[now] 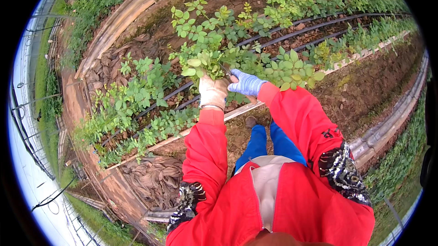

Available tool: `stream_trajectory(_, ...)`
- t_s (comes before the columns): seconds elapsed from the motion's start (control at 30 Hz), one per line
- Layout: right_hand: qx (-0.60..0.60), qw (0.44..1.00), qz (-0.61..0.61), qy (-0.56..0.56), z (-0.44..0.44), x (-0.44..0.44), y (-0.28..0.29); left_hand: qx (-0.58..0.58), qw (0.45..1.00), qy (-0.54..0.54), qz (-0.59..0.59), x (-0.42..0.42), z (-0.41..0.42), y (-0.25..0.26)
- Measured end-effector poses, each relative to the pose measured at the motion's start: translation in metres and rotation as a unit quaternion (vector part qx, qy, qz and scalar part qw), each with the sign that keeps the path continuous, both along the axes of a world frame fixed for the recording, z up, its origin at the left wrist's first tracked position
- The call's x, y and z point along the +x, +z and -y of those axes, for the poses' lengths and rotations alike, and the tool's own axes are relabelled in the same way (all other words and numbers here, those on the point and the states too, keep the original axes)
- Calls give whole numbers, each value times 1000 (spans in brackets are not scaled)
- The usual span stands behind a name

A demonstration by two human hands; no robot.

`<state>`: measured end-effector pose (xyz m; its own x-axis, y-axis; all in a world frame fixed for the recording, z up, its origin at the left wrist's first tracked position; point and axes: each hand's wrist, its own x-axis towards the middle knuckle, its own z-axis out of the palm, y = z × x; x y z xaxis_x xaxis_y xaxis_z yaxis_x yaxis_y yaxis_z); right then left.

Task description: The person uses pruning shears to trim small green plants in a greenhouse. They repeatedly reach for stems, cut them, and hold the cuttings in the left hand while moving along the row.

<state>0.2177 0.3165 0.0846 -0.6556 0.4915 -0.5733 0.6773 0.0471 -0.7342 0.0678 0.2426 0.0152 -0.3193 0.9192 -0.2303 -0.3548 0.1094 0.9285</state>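
Note:
My left hand (pixel 213 90), in a pale work glove, is closed around a bunch of leafy green cuttings (pixel 202 64) whose leaves stick out above the fist. Beside it, touching or nearly touching, is my right hand (pixel 247 82) in a blue-and-white knit glove with bare fingertips. A dark, narrow tool (pixel 225 70), probably pruning shears, projects from the right hand towards the cuttings; most of it is hidden by the fingers. Both hands are over a row of rose-like bushes (pixel 202 33), and a leafy shoot (pixel 296 69) spreads just right of my right wrist.
Black drip-irrigation pipes (pixel 308 32) run lengthwise through the bed. A pale board edging (pixel 239 111) separates the bed from the soil path (pixel 362 85) at my feet. Crumpled brown sheeting (pixel 154 177) lies at lower left. Grey curved borders (pixel 383 136) line neighbouring planted strips.

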Motion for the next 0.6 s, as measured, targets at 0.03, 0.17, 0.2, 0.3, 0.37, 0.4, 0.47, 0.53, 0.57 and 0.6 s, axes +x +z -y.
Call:
stream_trajectory(0.03,5,1000,8,16,0,-2,6,19,994,11,107,-3,1,0)
stream_trajectory(0.17,44,997,55,31,-3,-1,12,30,982,70,175,17,-6,23)
stream_trajectory(0.2,50,997,54,27,-3,0,12,21,978,87,186,23,-8,35)
stream_trajectory(0.3,60,997,39,19,-1,0,14,17,976,115,183,30,-9,49)
stream_trajectory(0.37,59,998,21,9,1,0,14,14,996,27,-86,23,-1,42)
stream_trajectory(0.4,45,999,16,15,0,0,15,17,998,27,-57,21,0,45)
stream_trajectory(0.47,18,1000,6,24,-2,2,18,25,983,70,166,21,-2,49)
stream_trajectory(0.53,-68,996,-38,-40,9,8,5,5,998,45,33,17,-7,52)
stream_trajectory(0.57,-110,989,-61,-71,17,14,-1,-48,954,27,-296,14,-9,50)
stream_trajectory(0.6,-143,986,-39,-79,26,21,18,-121,896,2,-427,4,-6,52)
